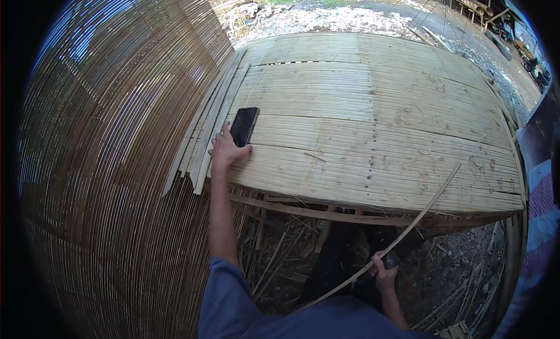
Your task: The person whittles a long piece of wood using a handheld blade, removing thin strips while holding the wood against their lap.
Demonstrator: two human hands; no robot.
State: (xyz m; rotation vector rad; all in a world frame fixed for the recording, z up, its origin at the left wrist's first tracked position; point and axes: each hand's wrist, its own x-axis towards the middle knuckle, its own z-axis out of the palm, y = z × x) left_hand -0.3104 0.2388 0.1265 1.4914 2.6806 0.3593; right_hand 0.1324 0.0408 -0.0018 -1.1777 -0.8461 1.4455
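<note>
At the left part of a slatted bamboo platform lies a black phone. My left hand is at its near end, with the thumb on one side and the fingers on the other, gripping it. Below the platform's near edge, close to my body, my right hand is closed round a long, thin bamboo strip. The strip slants from my lap up over the platform's edge, its far end above the slats. A dark rounded thing shows at the right hand; its kind is unclear.
A tall bamboo-slat screen stands along the left. Loose bamboo battens lie between it and the platform. Bamboo scraps litter the ground under the near edge. Printed fabric hangs at the right; pale rubble lies beyond.
</note>
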